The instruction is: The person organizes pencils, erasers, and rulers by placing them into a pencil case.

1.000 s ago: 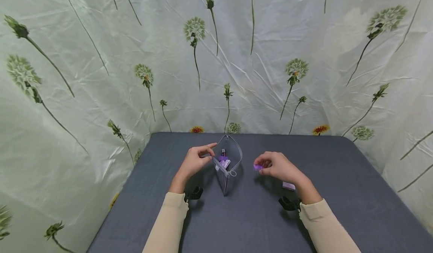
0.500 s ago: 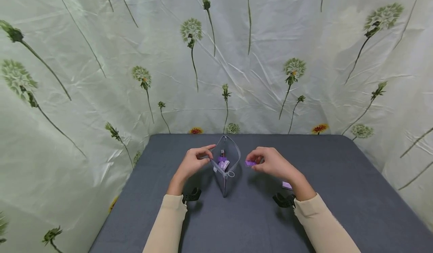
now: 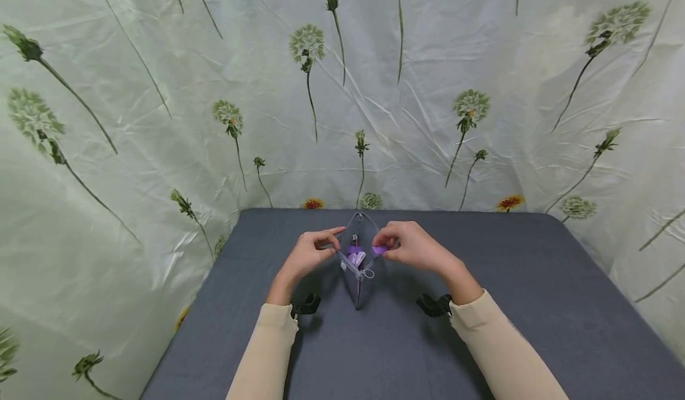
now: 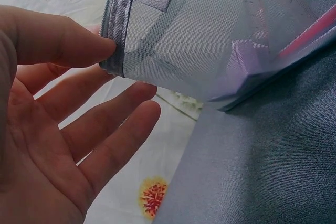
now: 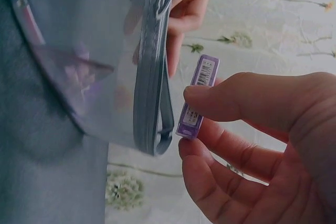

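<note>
A grey mesh zipper pouch (image 4: 173,45) stands upright on the table with its mouth spread. My left hand (image 3: 305,257) pinches the zipper edge on its left side between thumb and index finger, the other fingers extended. In my right hand (image 3: 417,246) is a small purple case (image 5: 206,72) with a barcode label, pinched by thumb and fingers at the right side of the pouch mouth. Inside the pouch are purple pieces (image 3: 355,258), a slim pink item (image 4: 310,32) and a clear ruler (image 4: 253,3), seen through the mesh.
The dark grey tabletop (image 3: 374,352) ends at the back against a white flower-printed cloth (image 3: 401,120). A ring zipper pull (image 3: 368,273) hangs at the pouch's near end. Dark straps (image 3: 306,305) are on both wrists.
My right hand has moved left with the purple case, from beside the pouch to its mouth. The pale purple block on the table is now out of sight behind the right arm.
</note>
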Motion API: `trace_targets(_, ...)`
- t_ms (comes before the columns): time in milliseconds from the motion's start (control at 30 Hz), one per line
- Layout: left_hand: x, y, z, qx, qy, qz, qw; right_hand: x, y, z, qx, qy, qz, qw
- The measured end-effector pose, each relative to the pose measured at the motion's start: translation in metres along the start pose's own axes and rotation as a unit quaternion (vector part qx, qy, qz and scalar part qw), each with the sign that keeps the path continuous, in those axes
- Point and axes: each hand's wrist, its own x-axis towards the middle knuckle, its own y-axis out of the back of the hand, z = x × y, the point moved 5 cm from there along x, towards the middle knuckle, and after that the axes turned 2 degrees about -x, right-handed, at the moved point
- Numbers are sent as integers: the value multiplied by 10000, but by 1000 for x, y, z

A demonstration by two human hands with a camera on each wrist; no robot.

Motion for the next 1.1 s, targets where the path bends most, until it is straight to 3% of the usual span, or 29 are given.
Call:
trace_targets(167,6,0,-24,16,12,101,9999,11,-6,-9,-151,142,-99,9997)
trace_targets(600,10,0,-23,79,143,-169,9997,24,-12,-21,-239,237,-275,9991)
trace_targets(1100,7,2,-23,108,25,104,9999,27,-18,-28,-496,230,-416,9976)
